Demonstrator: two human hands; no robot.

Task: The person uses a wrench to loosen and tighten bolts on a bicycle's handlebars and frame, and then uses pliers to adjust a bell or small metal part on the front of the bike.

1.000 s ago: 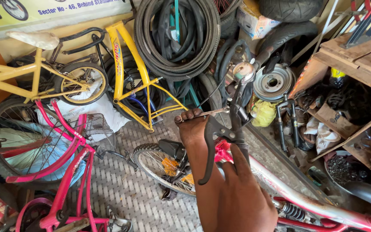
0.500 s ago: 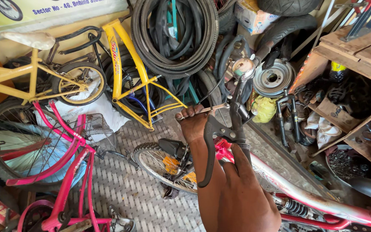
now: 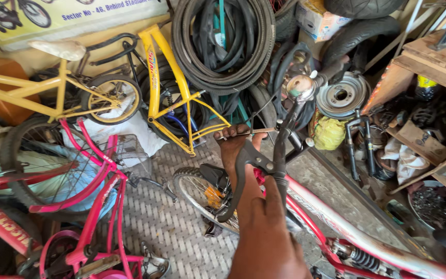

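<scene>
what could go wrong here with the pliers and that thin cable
1. The pliers in the right hand work close to the left hand, which pinches the thin cable; a slip could nip the fingers.
2. The cable end could spring loose and whip or prick the hand.
3. The pink bike frame sits among crowded bikes, so a hard pull might tip it.

Signs and packages in the workshop
A pale yellow banner with bicycle pictures hung upper left; 1 cardboard box sat top centre-right among tyres.
</scene>
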